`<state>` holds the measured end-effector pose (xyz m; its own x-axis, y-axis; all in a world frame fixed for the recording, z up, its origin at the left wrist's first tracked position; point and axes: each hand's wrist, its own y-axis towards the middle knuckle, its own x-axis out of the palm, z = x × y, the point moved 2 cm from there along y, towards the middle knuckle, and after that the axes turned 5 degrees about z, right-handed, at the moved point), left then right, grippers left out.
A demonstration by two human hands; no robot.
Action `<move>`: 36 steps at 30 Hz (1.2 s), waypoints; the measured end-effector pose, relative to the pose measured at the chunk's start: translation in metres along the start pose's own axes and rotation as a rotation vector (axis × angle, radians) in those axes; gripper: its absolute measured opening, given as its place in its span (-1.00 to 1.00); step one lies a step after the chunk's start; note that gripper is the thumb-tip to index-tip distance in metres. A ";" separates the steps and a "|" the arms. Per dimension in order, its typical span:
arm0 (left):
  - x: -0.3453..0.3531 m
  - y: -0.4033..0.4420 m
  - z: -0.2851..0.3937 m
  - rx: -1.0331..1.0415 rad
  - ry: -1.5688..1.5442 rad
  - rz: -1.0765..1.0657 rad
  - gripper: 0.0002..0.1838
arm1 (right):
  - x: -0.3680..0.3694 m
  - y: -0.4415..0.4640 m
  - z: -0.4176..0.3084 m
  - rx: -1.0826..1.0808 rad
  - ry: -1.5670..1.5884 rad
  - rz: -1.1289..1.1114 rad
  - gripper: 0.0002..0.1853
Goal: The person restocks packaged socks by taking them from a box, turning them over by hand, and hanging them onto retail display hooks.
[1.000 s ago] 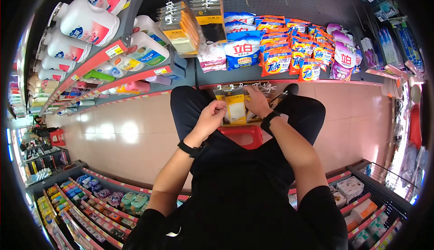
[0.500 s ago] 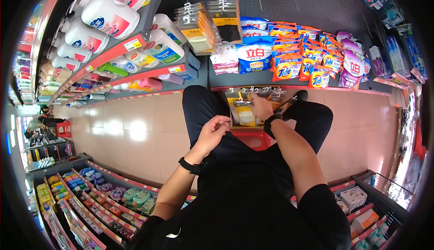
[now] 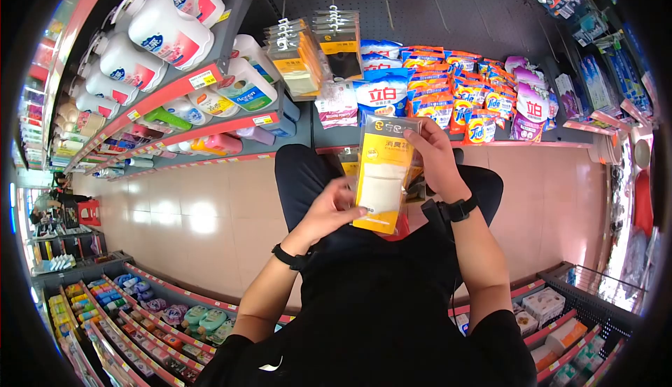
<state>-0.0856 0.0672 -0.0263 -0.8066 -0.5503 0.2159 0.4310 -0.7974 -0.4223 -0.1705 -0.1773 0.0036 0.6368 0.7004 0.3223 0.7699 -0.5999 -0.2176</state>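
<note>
A flat yellow-and-white sock package (image 3: pixel 383 177) is held upright before my body. My right hand (image 3: pixel 435 156) grips its upper right corner, thumb on the front. At its lower left edge is my left hand (image 3: pixel 334 208), with the thumb on the front and the other fingers blurred or partly behind it. Behind the package, between my knees, more packages (image 3: pixel 348 166) show in part; the box holding them is mostly hidden. A red stool (image 3: pixel 400 230) shows only as a small patch below.
Sock packages (image 3: pixel 294 61) hang from hooks above the shelf. Beside them are detergent bags (image 3: pixel 483 100). White bottles (image 3: pixel 171 33) fill the left shelves. Low shelves (image 3: pixel 140 324) stand behind me at both sides, and a red basket (image 3: pixel 88 212) is far left.
My right hand has lifted a sock package up from the group between my knees. My left hand has moved to its lower left edge. The view has shifted slightly.
</note>
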 end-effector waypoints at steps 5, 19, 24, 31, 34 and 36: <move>0.009 -0.012 0.006 -0.165 -0.021 -0.166 -0.58 | 0.010 0.008 0.018 0.104 0.138 0.041 -0.79; -0.023 0.027 0.054 0.153 0.083 0.246 -0.60 | 0.074 0.056 0.028 0.107 -0.116 -0.154 -0.68; -0.039 0.063 0.068 0.125 0.092 0.337 -0.75 | 0.080 0.109 0.027 0.028 -0.136 -0.115 -0.69; -0.041 0.086 0.077 0.127 0.089 0.327 -0.68 | 0.077 0.130 0.023 0.098 -0.119 -0.054 -0.71; -0.044 0.097 0.071 0.087 0.082 0.343 -0.67 | 0.075 0.136 0.025 0.110 -0.125 -0.052 -0.71; -0.048 0.104 0.069 0.059 0.084 0.330 -0.65 | 0.075 0.143 0.029 0.124 -0.119 -0.053 -0.71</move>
<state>0.0257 -0.0060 -0.0196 -0.6495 -0.7604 0.0019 0.6946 -0.5943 -0.4054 -0.0113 -0.1996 -0.0306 0.5895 0.7753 0.2267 0.7973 -0.5134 -0.3173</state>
